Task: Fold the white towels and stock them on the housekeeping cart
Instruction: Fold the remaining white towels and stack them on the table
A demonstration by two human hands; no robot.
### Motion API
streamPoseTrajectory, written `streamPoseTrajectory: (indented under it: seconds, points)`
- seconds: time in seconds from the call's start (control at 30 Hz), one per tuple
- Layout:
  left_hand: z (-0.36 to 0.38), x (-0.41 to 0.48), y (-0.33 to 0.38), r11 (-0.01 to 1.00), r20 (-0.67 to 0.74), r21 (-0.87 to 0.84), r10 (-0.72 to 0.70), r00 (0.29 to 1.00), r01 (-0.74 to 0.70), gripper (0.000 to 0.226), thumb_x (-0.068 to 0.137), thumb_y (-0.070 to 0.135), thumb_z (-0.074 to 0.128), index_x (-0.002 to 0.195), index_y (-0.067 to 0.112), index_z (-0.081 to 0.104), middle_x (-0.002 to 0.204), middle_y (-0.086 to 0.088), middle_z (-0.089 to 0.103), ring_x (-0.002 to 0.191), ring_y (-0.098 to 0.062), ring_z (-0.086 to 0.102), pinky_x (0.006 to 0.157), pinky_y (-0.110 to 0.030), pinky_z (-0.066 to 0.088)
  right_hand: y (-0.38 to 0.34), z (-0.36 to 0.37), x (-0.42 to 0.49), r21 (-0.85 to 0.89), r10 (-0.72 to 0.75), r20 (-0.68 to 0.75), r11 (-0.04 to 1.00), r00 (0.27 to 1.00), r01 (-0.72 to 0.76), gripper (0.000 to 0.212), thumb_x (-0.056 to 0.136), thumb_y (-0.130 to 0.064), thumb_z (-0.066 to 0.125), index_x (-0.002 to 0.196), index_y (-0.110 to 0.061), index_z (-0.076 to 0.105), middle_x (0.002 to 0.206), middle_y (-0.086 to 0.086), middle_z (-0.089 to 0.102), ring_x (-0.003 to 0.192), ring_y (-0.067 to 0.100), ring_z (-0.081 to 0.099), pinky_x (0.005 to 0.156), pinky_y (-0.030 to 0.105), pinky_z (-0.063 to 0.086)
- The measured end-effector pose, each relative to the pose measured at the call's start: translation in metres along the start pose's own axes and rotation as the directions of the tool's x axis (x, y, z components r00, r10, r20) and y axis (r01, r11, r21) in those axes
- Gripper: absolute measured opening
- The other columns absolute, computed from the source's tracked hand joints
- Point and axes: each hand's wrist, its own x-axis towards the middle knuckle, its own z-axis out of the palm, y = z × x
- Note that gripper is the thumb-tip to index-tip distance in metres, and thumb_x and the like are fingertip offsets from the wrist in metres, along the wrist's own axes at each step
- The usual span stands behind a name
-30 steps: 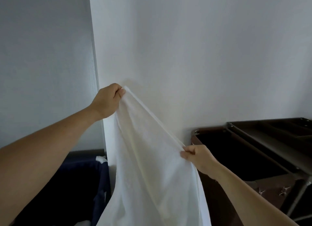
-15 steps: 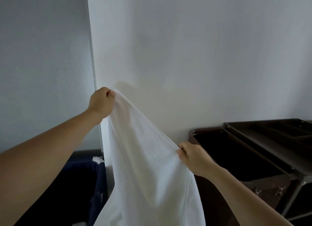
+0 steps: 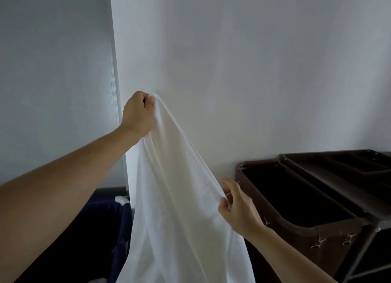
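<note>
Dim, cool, even illumination is recorded throughout; no direct source is seen. The wall (image 3: 254, 60) is rendered grey-blue, and darkening is noted toward the frame corners. A faint, soft shadow is cast on it beside the white towel (image 3: 169, 198), which is lit brightest and shows no glare. Detail is lost in the black interior of the cart (image 3: 296, 194). Wide-angle bending is observed at the edges. Slight softness is noted on the left forearm (image 3: 53, 198).

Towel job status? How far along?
Done: no folded towel in view. In hand: left hand grips the white towel at its top corner, right hand pinches its edge lower down; it hangs unfolded. Left: fold it, stock it on the housekeeping cart.
</note>
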Motion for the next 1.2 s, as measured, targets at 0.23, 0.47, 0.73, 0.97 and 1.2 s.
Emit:
streamPoseTrajectory:
  seconds: [0.23, 0.47, 0.73, 0.97, 1.2]
  points:
    - [0.000, -0.006, -0.001, 1.000, 0.014, 0.005, 0.016, 1.000, -0.016, 0.031, 0.104, 0.022, 0.038, 0.098, -0.003, 0.055, 0.082, -0.006, 0.049, 0.075, -0.021, 0.046, 0.056, -0.031, 0.039, -0.006, -0.001, -0.010, -0.096, -0.195, 0.005, 0.976, 0.981, 0.195, 0.053, 0.087, -0.008, 0.058, 0.129, -0.039, 0.048, 0.088, -0.033, 0.041, 0.077, -0.007, 0.054, 0.063, 0.000, 0.039]
    - [0.001, -0.008, -0.001, 1.000, 0.001, 0.007, 0.028, 1.000, -0.028, 0.031, 0.104, 0.024, 0.040, 0.099, -0.003, 0.056, 0.074, 0.004, 0.047, 0.070, -0.016, 0.045, 0.054, -0.022, 0.038, 0.005, 0.003, -0.005, 0.046, -0.047, 0.058, 0.998, 0.997, 0.045, 0.039, 0.091, -0.014, 0.062, 0.129, -0.022, 0.060, 0.085, -0.030, 0.058, 0.076, -0.002, 0.061, 0.064, 0.009, 0.046]
    - [0.001, -0.010, -0.004, 0.998, -0.013, 0.047, 0.043, 0.999, -0.043, 0.033, 0.104, 0.024, 0.040, 0.097, -0.004, 0.056, 0.077, 0.003, 0.048, 0.076, -0.018, 0.046, 0.056, -0.021, 0.038, -0.001, 0.005, -0.002, 0.055, -0.024, 0.111, 0.998, 0.993, 0.018, 0.029, 0.080, -0.020, 0.062, 0.079, -0.048, 0.055, 0.087, -0.037, 0.059, 0.079, -0.003, 0.058, 0.066, 0.008, 0.044]
    - [-0.005, -0.004, -0.011, 0.998, 0.040, 0.056, 0.040, 0.998, -0.042, 0.026, 0.105, 0.026, 0.042, 0.094, 0.007, 0.056, 0.076, 0.009, 0.050, 0.081, -0.020, 0.049, 0.059, -0.023, 0.037, 0.017, 0.010, 0.001, 0.043, 0.197, 0.127, 0.978, 0.972, -0.204, 0.034, 0.094, -0.027, 0.056, 0.060, -0.027, 0.052, 0.052, -0.006, 0.048, 0.046, 0.005, 0.043, 0.046, 0.022, 0.033]
    - [-0.006, 0.000, -0.030, 0.988, 0.047, 0.156, 0.012, 0.999, -0.019, 0.028, 0.106, 0.026, 0.042, 0.093, 0.007, 0.057, 0.074, 0.005, 0.051, 0.081, -0.024, 0.051, 0.069, -0.031, 0.036, 0.026, 0.004, -0.004, 0.032, 0.235, 0.041, 0.971, 0.971, -0.236, 0.023, 0.090, -0.018, 0.065, 0.077, -0.033, 0.054, 0.060, -0.011, 0.056, 0.054, -0.005, 0.056, 0.045, 0.011, 0.040]
